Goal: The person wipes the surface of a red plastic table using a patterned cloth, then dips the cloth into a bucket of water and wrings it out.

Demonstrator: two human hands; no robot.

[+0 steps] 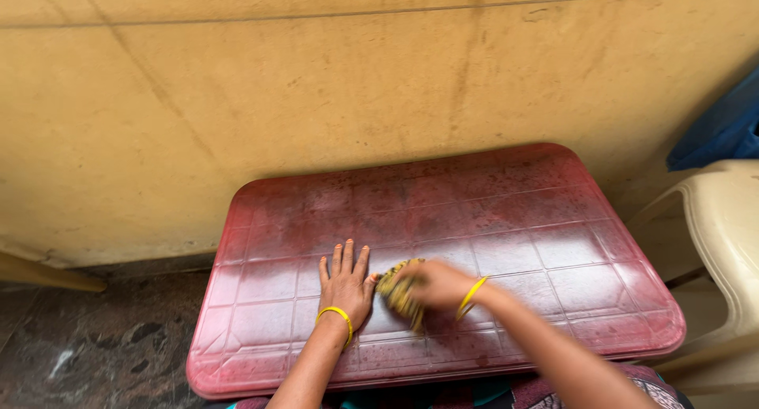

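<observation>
Near the front edge of the red tabletop (553, 243), right hand (439, 284), blurred, closes on a yellow-green scrubber (398, 289); left hand (346, 286) lies flat, fingers spread, empty. Step judged: scrubbing. Next: unscrubbed far corners.

A red plastic surface (506, 211) with rounded corners stood against a yellowish wall, its top moulded in a grid of shallow squares. The red looked dull and blotchy, paler and smeared toward the near edge, darker at the back. A left hand (346, 284) lay flat on it, fingers spread, near the front middle. Just beside it, a right hand (436, 285), blurred, pressed a yellowish-green scrubbing pad (398, 292) against the top. The surface stood on a dark, mottled stone floor (95, 338).
</observation>
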